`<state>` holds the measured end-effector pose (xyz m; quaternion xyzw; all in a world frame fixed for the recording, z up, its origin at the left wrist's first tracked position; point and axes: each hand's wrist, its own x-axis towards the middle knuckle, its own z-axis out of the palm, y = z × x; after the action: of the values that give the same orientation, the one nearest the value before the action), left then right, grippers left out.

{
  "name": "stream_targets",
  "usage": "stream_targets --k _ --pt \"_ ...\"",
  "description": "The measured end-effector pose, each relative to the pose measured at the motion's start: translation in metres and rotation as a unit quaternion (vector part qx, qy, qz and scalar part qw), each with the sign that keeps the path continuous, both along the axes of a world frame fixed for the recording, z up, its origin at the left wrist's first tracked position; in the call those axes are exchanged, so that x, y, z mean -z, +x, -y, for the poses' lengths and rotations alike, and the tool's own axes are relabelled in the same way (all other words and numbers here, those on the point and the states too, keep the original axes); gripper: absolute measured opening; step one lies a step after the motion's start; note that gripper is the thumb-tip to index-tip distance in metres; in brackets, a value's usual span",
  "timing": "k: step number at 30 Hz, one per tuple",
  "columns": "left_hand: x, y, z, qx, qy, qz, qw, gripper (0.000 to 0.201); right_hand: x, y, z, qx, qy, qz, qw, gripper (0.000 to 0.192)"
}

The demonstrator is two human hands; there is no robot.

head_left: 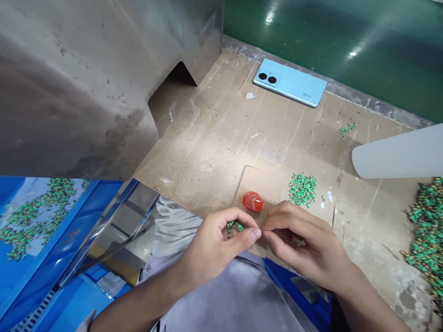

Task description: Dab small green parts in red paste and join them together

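Note:
My left hand (216,242) is curled around a small cluster of green parts (234,226) at the near edge of the worn wooden bench (221,133). My right hand (304,242) meets it fingertip to fingertip, pinching one tiny green part between thumb and forefinger. Just beyond my fingers lies a small red cap (253,201). A little pile of green parts (302,188) sits to its right.
A light blue phone (290,82) lies face down at the back. A large heap of green parts (426,226) fills the right edge under a white scoop (398,154). A blue tray with more parts (38,216) is at left, below a metal housing (86,78).

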<state>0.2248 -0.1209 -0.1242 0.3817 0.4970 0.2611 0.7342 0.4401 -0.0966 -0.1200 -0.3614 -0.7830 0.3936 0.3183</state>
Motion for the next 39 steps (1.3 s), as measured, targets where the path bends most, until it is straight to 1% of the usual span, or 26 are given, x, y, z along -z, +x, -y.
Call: stream_targets --k 7,13,16,19,22,24,27,30,33,35,39 --pt "0.0 -0.001 0.001 0.002 0.018 -0.016 1.0 0.021 0.004 0.003 0.001 -0.01 0.014 0.014 1.0 0.016" --pt "-0.002 -0.001 0.0 0.002 0.014 -0.01 1.0 0.019 0.002 0.002 0.001 -0.029 -0.018 0.011 0.999 0.014" --pt "-0.004 -0.003 0.0 -0.012 -0.046 0.057 0.997 0.018 0.003 0.003 0.0 -0.011 -0.021 0.007 1.0 0.015" --pt "-0.006 -0.007 0.002 -0.052 -0.11 0.151 0.981 0.013 0.006 0.005 -0.002 0.061 0.007 0.011 0.998 0.015" --pt "-0.007 -0.011 0.002 -0.091 -0.13 0.21 0.965 0.012 0.01 0.005 -0.005 0.118 0.024 0.035 0.992 0.014" --pt "-0.007 -0.014 0.001 -0.107 -0.137 0.244 0.954 0.009 0.012 0.004 -0.008 0.119 0.038 0.056 0.991 0.016" --pt "-0.005 -0.018 0.001 -0.118 -0.155 0.279 0.94 0.007 0.014 0.004 -0.011 0.103 0.061 0.09 0.989 0.015" --pt "-0.003 -0.022 0.0 -0.122 -0.179 0.293 0.931 0.008 0.016 0.005 -0.012 0.104 0.081 0.115 0.985 0.01" --pt "-0.002 -0.024 0.0 -0.122 -0.195 0.297 0.927 0.009 0.018 0.006 -0.012 0.111 0.084 0.113 0.984 0.009" --pt "-0.001 -0.023 0.0 -0.119 -0.192 0.288 0.931 0.014 0.019 0.006 -0.011 0.116 0.078 0.106 0.984 0.008" --pt "0.001 -0.02 0.0 -0.104 -0.158 0.262 0.946 0.024 0.019 0.006 -0.012 0.117 0.065 0.097 0.986 0.007"
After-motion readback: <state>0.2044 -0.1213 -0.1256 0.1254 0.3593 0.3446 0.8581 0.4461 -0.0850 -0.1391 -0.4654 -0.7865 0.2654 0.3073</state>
